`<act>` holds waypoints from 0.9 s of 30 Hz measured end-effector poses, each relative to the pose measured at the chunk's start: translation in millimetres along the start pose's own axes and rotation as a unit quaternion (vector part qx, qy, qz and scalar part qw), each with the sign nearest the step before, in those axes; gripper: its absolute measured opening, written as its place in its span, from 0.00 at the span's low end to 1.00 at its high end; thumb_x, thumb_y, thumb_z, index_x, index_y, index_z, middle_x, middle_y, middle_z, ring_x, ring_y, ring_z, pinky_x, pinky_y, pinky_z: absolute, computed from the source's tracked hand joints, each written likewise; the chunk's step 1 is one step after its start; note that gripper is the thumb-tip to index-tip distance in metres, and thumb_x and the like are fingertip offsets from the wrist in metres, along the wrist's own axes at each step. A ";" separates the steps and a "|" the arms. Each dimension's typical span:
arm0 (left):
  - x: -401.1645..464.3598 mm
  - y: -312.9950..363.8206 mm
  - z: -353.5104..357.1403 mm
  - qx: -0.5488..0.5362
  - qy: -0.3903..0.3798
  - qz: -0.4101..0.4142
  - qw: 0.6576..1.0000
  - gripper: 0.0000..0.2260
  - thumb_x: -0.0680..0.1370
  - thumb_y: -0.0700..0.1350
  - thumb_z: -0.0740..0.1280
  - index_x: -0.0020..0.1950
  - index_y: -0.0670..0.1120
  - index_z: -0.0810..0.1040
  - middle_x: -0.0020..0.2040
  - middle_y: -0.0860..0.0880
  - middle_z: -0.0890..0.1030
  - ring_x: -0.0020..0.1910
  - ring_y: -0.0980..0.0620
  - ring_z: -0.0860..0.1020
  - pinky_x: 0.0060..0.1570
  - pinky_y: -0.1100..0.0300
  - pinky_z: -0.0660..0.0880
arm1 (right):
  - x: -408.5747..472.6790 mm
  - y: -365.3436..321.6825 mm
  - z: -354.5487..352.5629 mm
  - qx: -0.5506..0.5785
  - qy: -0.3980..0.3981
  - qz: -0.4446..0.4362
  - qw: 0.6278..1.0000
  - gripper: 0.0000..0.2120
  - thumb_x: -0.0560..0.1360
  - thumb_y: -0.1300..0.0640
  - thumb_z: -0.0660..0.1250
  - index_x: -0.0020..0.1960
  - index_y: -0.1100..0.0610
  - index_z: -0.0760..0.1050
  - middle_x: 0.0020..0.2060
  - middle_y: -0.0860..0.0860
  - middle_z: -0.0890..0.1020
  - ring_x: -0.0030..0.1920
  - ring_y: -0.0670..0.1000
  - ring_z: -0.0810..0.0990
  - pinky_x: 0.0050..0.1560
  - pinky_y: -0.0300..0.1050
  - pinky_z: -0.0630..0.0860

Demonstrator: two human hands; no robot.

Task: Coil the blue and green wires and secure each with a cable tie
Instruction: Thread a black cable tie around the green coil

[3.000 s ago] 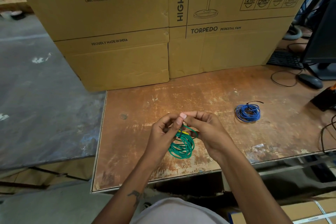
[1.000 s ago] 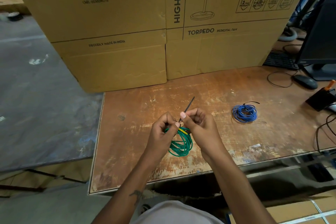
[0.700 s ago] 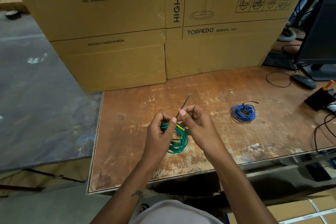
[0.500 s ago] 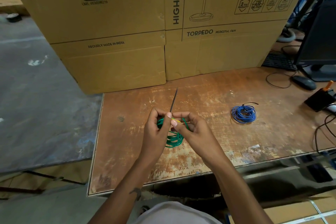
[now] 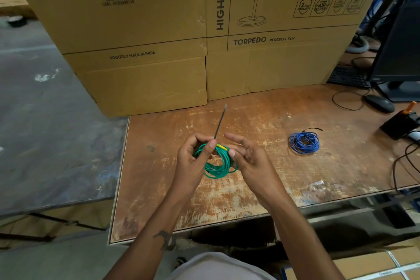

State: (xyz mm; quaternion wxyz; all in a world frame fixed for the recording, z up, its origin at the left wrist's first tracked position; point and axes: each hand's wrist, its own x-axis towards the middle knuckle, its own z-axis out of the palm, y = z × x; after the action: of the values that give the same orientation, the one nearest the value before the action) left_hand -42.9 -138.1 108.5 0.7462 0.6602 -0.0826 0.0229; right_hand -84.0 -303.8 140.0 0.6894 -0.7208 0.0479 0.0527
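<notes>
Green wire (image 5: 217,163) — coiled, held just above the surface (image 5: 284,179) near its middle, toward the front edge. Left hand (image 5: 193,161) pinches the coil at its top, thumb and fingers closed on the bundle where a cable tie (image 5: 220,121) goes round it. A short yellow sleeve (image 5: 221,147) shows on the coil just beside that pinch.

The tie's free tail stands up out of the left hand, long axis pointing away from the person toward the back edge and the cardboard boxes (image 5: 204,29), tilted slightly right. Right hand (image 5: 252,161) is loose beside the coil, fingers spread and holding nothing, fingertips just right of the tail's base. So the tail lies up and left of the right hand, and that hand is the free one — likely the one to take the tail and pull it snug. Whether the tie is fully cinched I cannot tell.

Blue wire (image 5: 304,142) lies coiled on the surface toward the right edge, well apart from both hands, a dark tie end poking from it; it looks done.
</notes>
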 end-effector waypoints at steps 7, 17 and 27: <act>1.1 1.1 0.1 -0.093 0.020 -0.031 0.995 0.04 0.73 0.40 0.75 0.47 0.45 0.84 0.44 0.51 0.86 0.41 0.56 0.82 0.41 0.63 0.80 | -10.2 -8.9 2.8 -0.082 0.088 -0.092 0.988 0.05 0.88 0.59 0.64 0.61 0.53 0.76 0.54 0.45 0.90 0.58 0.41 0.87 0.59 0.49 0.85; -3.9 5.7 4.5 -0.138 -0.009 -0.017 0.990 0.12 0.64 0.44 0.82 0.46 0.51 0.88 0.45 0.50 0.88 0.46 0.53 0.84 0.47 0.60 0.80 | -22.0 -26.9 5.9 -0.229 0.133 -0.170 0.949 0.05 0.82 0.56 0.73 0.53 0.47 0.85 0.49 0.41 0.84 0.50 0.42 0.84 0.51 0.41 0.81; -6.8 13.9 9.9 -0.122 -0.005 -0.022 0.992 0.13 0.65 0.34 0.78 0.45 0.50 0.89 0.43 0.49 0.88 0.43 0.54 0.85 0.44 0.62 0.80 | -22.4 -36.9 -9.5 -0.324 0.109 -0.184 0.922 0.03 0.81 0.54 0.73 0.52 0.46 0.84 0.45 0.42 0.81 0.45 0.42 0.82 0.49 0.48 0.81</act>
State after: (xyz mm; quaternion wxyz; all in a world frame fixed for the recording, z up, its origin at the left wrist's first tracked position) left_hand -52.5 -145.5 122.2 0.8213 0.5657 -0.0735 -0.0070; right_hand -100.8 -311.8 180.1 0.4065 -0.9021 -0.0303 -0.1418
